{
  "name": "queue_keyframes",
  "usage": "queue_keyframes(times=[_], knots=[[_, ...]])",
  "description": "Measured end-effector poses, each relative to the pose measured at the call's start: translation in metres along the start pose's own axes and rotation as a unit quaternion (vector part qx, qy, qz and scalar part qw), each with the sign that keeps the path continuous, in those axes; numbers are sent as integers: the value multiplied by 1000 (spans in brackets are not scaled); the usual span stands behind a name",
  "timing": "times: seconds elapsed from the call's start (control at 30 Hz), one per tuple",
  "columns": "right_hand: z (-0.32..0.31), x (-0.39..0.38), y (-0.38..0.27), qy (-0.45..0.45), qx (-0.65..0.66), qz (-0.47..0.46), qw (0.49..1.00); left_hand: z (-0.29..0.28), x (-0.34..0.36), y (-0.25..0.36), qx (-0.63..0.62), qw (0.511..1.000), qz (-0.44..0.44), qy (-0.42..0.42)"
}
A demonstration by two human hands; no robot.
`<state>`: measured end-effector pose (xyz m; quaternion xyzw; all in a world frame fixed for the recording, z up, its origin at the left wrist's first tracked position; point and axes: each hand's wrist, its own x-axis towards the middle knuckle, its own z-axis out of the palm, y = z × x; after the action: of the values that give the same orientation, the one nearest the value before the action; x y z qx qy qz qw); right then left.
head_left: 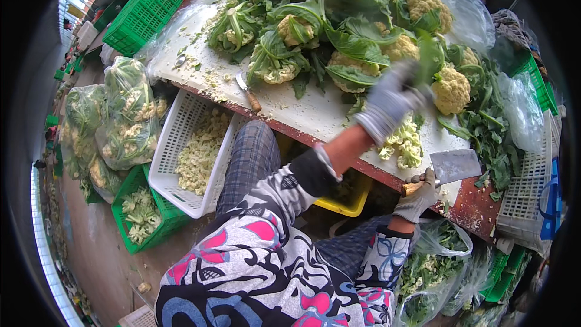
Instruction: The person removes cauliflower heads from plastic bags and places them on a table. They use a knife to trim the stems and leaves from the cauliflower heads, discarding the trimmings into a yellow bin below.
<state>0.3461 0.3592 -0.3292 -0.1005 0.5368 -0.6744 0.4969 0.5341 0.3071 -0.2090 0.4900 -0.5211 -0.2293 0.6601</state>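
Note:
My right hand (pixel 416 198), in a grey glove, is closed round the wooden handle of a cleaver (pixel 455 166). Its broad blade points right, over the table's near edge. My left hand (pixel 390 100), gloved too, reaches across above the table and is smeared by motion. A blurred green leaf (pixel 431 57) shows at its fingertips; whether the fingers grip it I cannot tell. Below that hand lie cut cauliflower pieces (pixel 407 145). Untrimmed cauliflowers (pixel 290 29) with leaves are heaped at the back, and one pale head (pixel 451 89) sits right of my left hand.
A small curved knife (pixel 248 92) lies at the white tabletop's (pixel 200 79) near edge. Left of my knee stands a white crate (pixel 166 145) of florets, beside a green crate (pixel 175 221). Bagged cauliflowers (pixel 128 115) stand farther left. A yellow crate (pixel 362 197) is under the table.

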Motion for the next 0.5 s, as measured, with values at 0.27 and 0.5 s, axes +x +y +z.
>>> queue_keyframes(times=[0.27, 0.5], knots=[[-4, -1, -17, 32, 1, 6, 999, 29, 19, -80, 470, 861, 71, -181], [7, -4, -24, 8, -16, 8, 1000, 4, 90, -83, 654, 638, 48, -405]])
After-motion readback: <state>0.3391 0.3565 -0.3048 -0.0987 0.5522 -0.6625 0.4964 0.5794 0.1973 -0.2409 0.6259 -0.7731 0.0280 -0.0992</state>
